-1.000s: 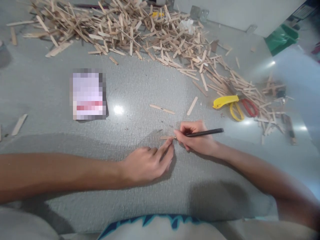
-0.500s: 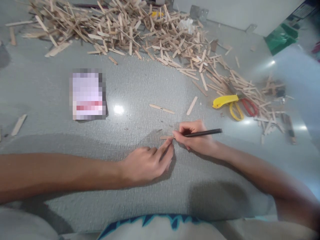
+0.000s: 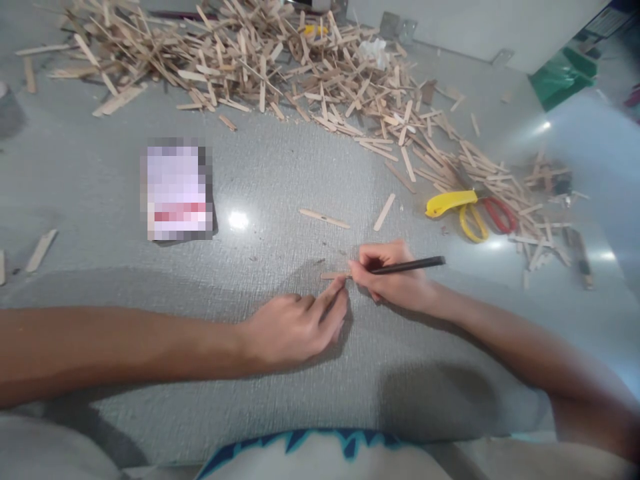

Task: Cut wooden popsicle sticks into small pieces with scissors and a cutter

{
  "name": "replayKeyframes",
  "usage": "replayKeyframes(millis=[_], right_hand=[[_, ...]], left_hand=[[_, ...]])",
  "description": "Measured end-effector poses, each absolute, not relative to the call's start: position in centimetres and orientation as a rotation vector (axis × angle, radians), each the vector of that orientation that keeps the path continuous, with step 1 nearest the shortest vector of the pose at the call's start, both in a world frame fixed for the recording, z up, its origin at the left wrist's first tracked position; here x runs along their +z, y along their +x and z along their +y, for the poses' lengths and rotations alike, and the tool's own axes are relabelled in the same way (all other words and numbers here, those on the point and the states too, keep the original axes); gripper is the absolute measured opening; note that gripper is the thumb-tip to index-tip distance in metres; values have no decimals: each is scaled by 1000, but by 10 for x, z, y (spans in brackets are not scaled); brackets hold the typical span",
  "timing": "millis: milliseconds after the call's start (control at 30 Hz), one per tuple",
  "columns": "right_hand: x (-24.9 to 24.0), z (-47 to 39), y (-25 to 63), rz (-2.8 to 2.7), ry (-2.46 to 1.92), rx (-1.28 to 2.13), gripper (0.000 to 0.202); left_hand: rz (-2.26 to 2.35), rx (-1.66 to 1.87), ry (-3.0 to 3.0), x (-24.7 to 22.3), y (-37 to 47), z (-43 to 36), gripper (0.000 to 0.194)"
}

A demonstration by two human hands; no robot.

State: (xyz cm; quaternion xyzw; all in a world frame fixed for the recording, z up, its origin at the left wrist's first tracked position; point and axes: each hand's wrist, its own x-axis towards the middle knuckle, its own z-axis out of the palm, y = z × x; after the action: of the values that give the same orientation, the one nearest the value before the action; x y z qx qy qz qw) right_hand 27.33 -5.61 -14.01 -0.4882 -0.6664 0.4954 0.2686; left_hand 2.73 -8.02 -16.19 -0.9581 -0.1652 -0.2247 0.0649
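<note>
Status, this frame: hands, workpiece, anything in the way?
Right hand holding black pen-like tool. Left hand, fingers on small wooden stick. Scissors, stick pile apart from both hands.

- Craft sticks point(image 3: 263, 87): bare, matt wood from where I stand.
- Tabletop point(image 3: 270, 173): finely textured, glossy under the lights.
- Black pen point(image 3: 413, 265): smooth, plastic-looking barrel.

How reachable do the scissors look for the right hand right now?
Probably yes: nothing seems to stand between the right hand and the scissors, though its grip on the pen would likely have to be freed first.
</note>
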Motion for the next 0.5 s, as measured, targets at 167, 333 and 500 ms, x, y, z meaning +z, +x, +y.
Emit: replayKeyframes(millis=[167, 333, 500], right_hand=[[-140, -56, 274, -1753, -1332, 1366, 42], [-139, -55, 276, -1680, -1350, 1467, 43], [-138, -54, 279, -1780, -1333, 1404, 44]], left_hand=[[-504, -642, -2873, -161, 28, -80, 33], [-509, -626, -2878, -161, 27, -80, 35], [-490, -626, -2885, -161, 27, -79, 34]])
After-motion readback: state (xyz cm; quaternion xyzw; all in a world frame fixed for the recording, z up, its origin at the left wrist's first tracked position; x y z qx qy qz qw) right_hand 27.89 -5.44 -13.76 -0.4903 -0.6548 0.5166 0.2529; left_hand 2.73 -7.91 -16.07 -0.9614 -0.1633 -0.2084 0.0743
